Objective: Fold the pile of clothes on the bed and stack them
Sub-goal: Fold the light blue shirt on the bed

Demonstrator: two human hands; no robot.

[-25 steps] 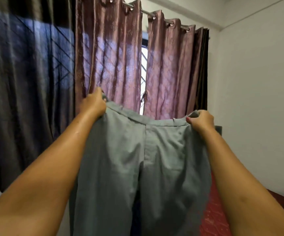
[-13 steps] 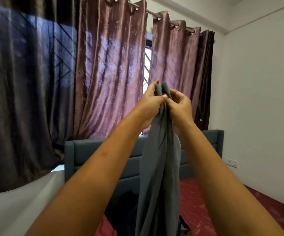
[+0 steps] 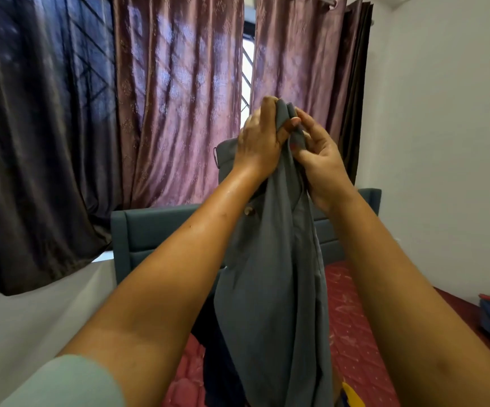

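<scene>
Folding grey-green woven trousers (image 3: 273, 289) lengthwise: left hand (image 3: 257, 142) and right hand (image 3: 321, 163) both pinch waistband together at 12 o'clock; legs hang over red quilted bed (image 3: 352, 333) at 6 o'clock. Next, probably: lay flat, fold legs.

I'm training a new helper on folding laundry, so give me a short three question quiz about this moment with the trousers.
1. Multiple choice: which hands hold the trousers? A) left only B) both C) neither
2. True or false: the trousers lie flat on the bed.
3. Fill in: the trousers are gripped at their ____ end, and the rest hangs down.

Key
1. B: the left hand and the right hand both grip them, close together.
2. False: they hang in the air above the bed.
3. Top.
</scene>
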